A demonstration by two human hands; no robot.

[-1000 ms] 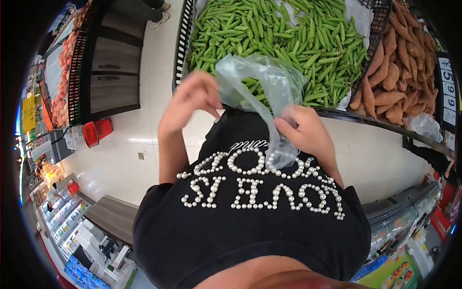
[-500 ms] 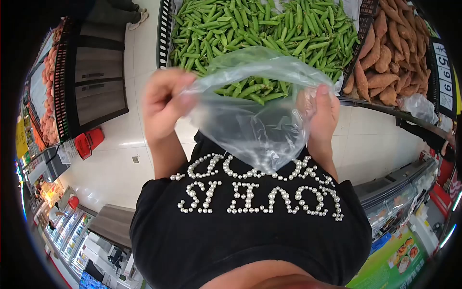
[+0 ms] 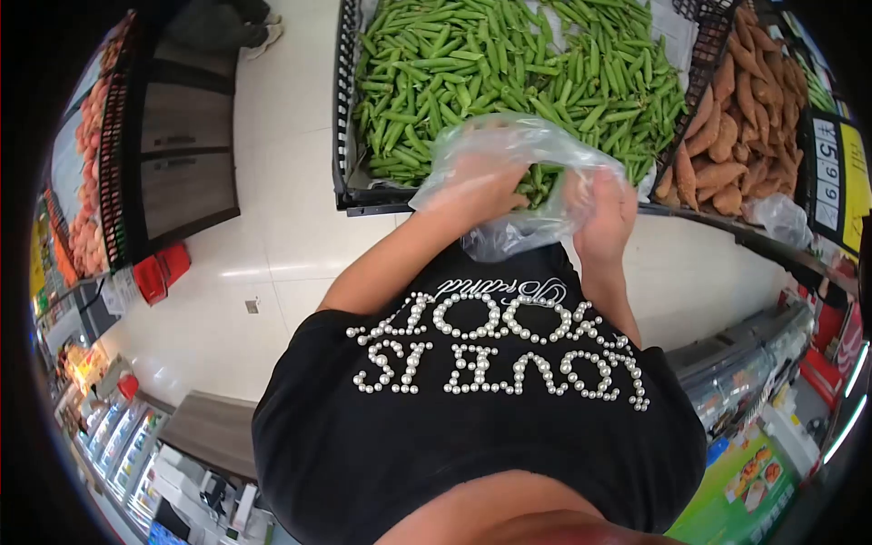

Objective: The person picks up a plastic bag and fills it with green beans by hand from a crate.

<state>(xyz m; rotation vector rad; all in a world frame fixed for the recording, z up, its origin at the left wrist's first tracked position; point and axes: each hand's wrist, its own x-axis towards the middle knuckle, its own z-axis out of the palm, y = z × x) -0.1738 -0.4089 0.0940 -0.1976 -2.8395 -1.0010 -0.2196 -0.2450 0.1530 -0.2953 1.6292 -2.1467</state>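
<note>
A clear plastic bag [image 3: 513, 238] is spread between my two hands above the near edge of the crate of green pea pods [image 3: 436, 64]. My left hand [image 3: 481, 186] is bent inward at the bag's mouth, with film lying over its back and wrist. Its fingers are partly veiled by the plastic and look curled on the bag. On the other side, my right hand [image 3: 604, 204] grips the bag's rim, thumb up. Some pods show through the opening between the hands.
Sweet potatoes [image 3: 727, 136] fill the crate to the right, with another crumpled plastic bag [image 3: 783, 218] at its front. A black crate rim [image 3: 341, 136] edges the peas. Dark cabinets [image 3: 188, 136] and a red basket [image 3: 162, 271] stand left. A person's shoe [image 3: 263, 41] shows at upper left.
My left hand has moved right, from the bag's left rim to its mouth, with film now over it. The bag's opening has narrowed. My view has shifted slightly relative to the crates.
</note>
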